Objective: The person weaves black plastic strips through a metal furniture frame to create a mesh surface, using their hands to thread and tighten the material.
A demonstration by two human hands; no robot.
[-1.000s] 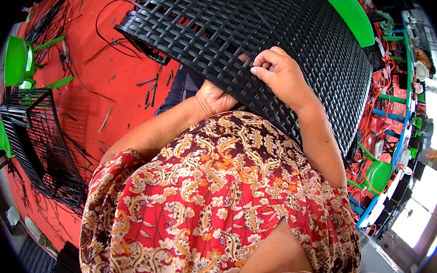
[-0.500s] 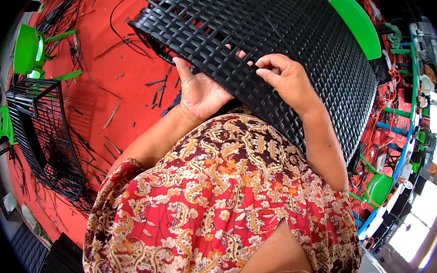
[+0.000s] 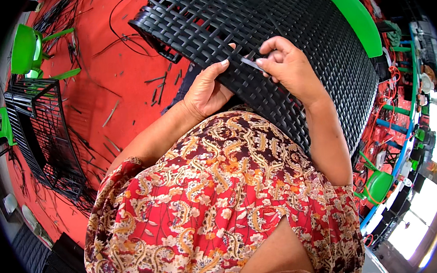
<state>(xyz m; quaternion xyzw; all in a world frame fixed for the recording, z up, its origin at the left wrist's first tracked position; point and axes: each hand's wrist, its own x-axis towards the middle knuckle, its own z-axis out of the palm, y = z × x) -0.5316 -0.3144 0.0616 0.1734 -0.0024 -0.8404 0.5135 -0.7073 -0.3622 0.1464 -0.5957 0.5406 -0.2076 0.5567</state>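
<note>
A large black woven panel point(image 3: 295, 75) with a lattice of flat strips lies tilted before me. My left hand point(image 3: 209, 89) grips its near left edge, thumb on top and the other fingers mostly hidden underneath, a fingertip showing through the weave. Just right of it, over the weave, my right hand point(image 3: 290, 68) pinches a short length of flat strip point(image 3: 252, 63) between thumb and fingers. The strip looks dark with a pale sheen and slants down toward the thumb; its far end meets the weave.
Cut strip scraps point(image 3: 160, 87) litter the red floor point(image 3: 102, 68). A green chair point(image 3: 25, 48) and a black barred frame point(image 3: 41, 133) stand at left. Another green seat point(image 3: 360, 22) is beyond the panel, and a green stool point(image 3: 379, 186) stands at right near orange cords.
My left thumb has come down onto the panel's edge from a raised position. The right hand has shifted slightly, and a strip now shows in its pinch.
</note>
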